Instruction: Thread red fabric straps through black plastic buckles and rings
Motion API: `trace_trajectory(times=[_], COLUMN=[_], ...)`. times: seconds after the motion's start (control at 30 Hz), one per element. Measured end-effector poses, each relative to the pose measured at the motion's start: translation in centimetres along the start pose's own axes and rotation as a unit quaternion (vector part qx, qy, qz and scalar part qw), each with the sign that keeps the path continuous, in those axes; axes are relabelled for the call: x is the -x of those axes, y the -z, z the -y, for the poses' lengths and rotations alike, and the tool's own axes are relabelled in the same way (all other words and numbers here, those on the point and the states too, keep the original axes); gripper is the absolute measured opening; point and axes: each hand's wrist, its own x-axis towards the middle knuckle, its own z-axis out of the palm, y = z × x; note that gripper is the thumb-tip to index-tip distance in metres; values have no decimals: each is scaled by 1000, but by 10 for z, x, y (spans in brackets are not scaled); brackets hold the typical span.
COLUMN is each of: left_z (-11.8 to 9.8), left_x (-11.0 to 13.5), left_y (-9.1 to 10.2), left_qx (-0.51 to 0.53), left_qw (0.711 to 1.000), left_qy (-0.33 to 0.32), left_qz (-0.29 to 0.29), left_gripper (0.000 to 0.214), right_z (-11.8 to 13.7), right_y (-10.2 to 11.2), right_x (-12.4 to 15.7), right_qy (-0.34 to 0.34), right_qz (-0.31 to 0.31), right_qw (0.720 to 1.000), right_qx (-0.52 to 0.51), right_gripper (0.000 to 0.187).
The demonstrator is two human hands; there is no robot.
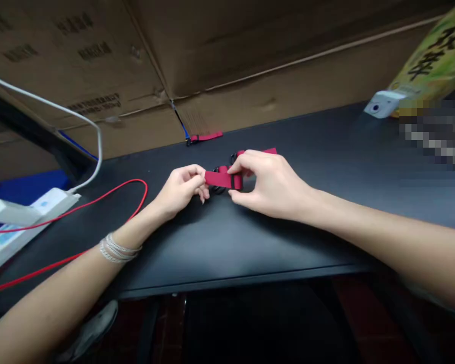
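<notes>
Between my two hands, just above the dark table, is a red webbing strap [218, 179] with a black slide buckle [232, 181]. My left hand [185, 187] pinches the strap's left end between thumb and fingers. My right hand [271, 182] is closed on its right side, thumb and fingertips at the looped part by the buckle. A black ring or hook shows partly behind the strap. Another red strap piece [271, 150] with a black clip lies behind my right hand, partly covered by it.
Farther back lies a red strap with a black clip [207, 136], against cardboard boxes [220, 108]. At left are a white power strip [53, 202], a white cable [98, 136] and a red cable [146, 189]. A small white box [382, 104] and a yellow bottle [432, 65] stand at right.
</notes>
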Motion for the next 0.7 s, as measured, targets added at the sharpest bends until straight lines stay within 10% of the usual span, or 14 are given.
trace_trajectory(times=[0.7], left_z=[-7], left_x=[7], left_y=[-6], left_qx=[1], left_qw=[999], left_qy=[35], left_qz=[26], left_gripper=[47], right_z=[1], right_y=[12], right_x=[-8], right_qy=[-87], right_qz=[113], right_qw=[988], right_qx=[55], right_gripper=[18])
